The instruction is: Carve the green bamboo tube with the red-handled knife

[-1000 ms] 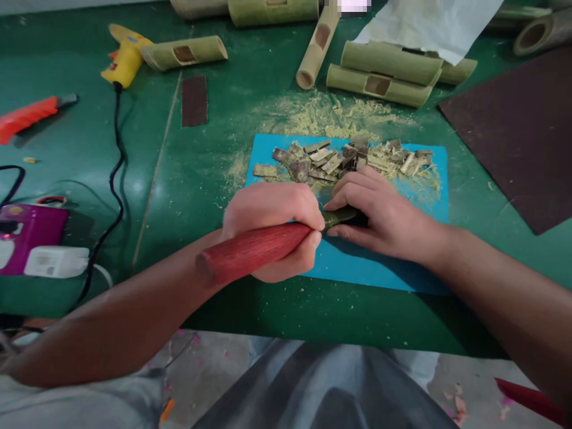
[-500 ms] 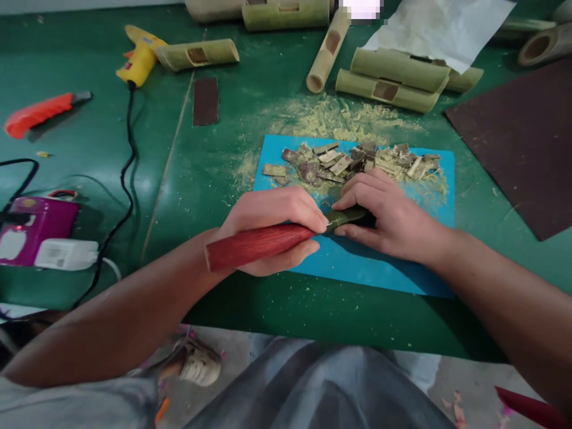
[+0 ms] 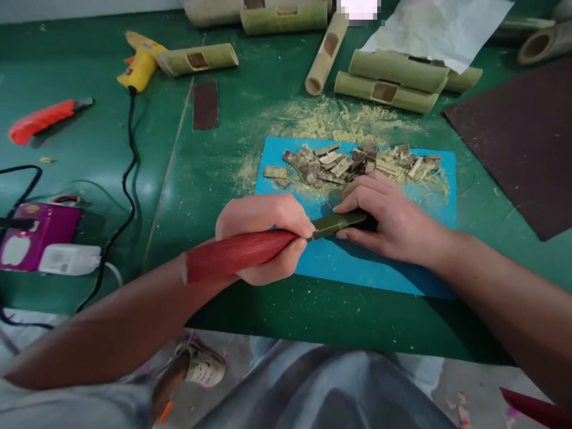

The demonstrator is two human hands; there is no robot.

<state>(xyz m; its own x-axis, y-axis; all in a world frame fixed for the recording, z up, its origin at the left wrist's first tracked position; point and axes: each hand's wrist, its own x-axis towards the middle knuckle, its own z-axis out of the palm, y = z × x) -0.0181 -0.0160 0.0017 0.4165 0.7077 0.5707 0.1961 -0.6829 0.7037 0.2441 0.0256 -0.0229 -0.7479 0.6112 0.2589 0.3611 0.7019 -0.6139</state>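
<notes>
My left hand (image 3: 268,238) is closed around a tool with a red wooden handle (image 3: 236,255); its working end is hidden at my fingertips, so its kind does not show. The handle points back over my left wrist. A dark green strip (image 3: 333,224), which looks like bamboo, runs from those fingertips to my right hand (image 3: 386,220). Right thumb and fingers grip the strip's far end, covering it. Both hands are over a blue mat (image 3: 357,274). Just beyond them, small bamboo chips (image 3: 342,164) and shavings lie in a heap on the mat.
Bamboo tubes (image 3: 397,71) with cut openings lie at the back, some under white paper (image 3: 438,30). A dark brown sheet (image 3: 518,143) is at right. On the left are a yellow glue gun (image 3: 140,68), a red-orange cutter (image 3: 47,119), a brown rectangle (image 3: 205,105) and a purple power box (image 3: 40,235).
My left hand has drawn back to the left with the red-handled tool, and more of the green strip shows between my hands. My right hand has stayed nearly still.
</notes>
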